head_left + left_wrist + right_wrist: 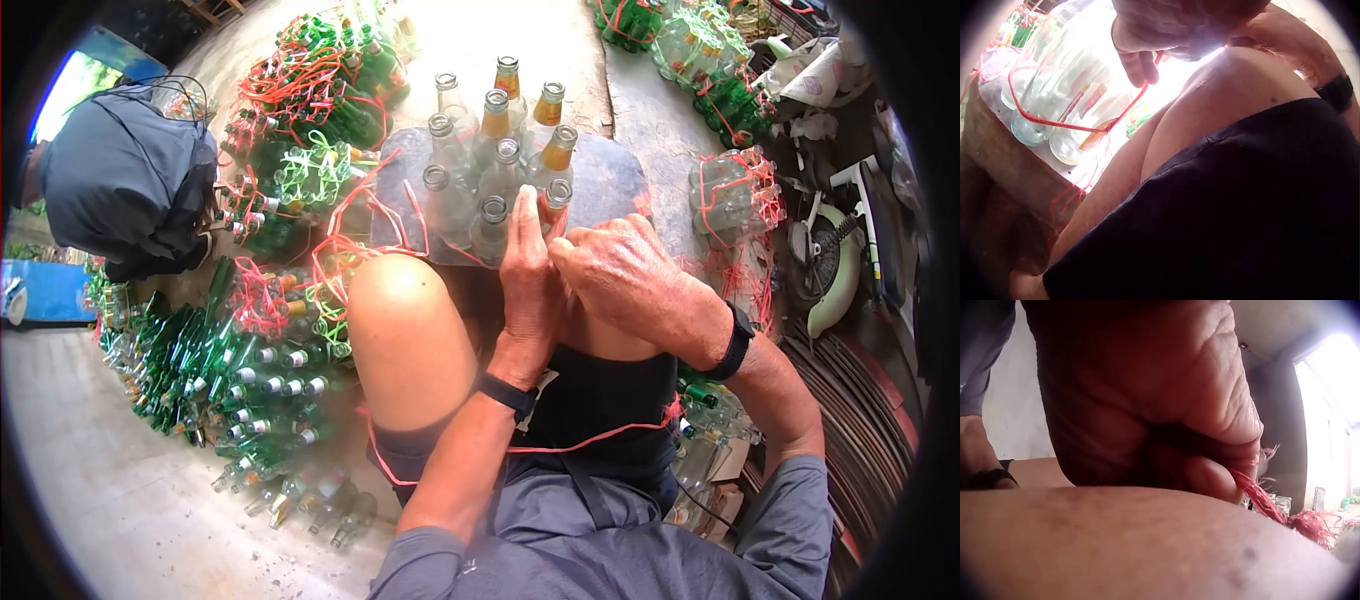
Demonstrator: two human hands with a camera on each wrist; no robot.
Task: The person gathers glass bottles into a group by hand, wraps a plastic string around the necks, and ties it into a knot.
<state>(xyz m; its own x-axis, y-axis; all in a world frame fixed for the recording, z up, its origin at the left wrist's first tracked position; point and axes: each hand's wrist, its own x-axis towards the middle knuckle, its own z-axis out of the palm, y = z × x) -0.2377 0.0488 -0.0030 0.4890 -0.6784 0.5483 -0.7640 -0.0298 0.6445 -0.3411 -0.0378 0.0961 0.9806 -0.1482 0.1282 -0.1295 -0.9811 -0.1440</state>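
Several clear glass bottles stand upright in a tight cluster on a dark slab. In the left wrist view, red string runs round the bottles and up to the fingers. The left hand lies at the near bottles, two fingers pointing forward, with the string at its fingertips; its thumb is hidden. Beside it, the right hand has curled fingers. Close up, the right hand grips red string with a frayed knot beyond it, just above a bare thigh.
Green bottles lie piled at the left, and string-tied bundles stand beyond. Another tied bundle is right of the slab. A bent-over person is at the left. A wheel stands at the right.
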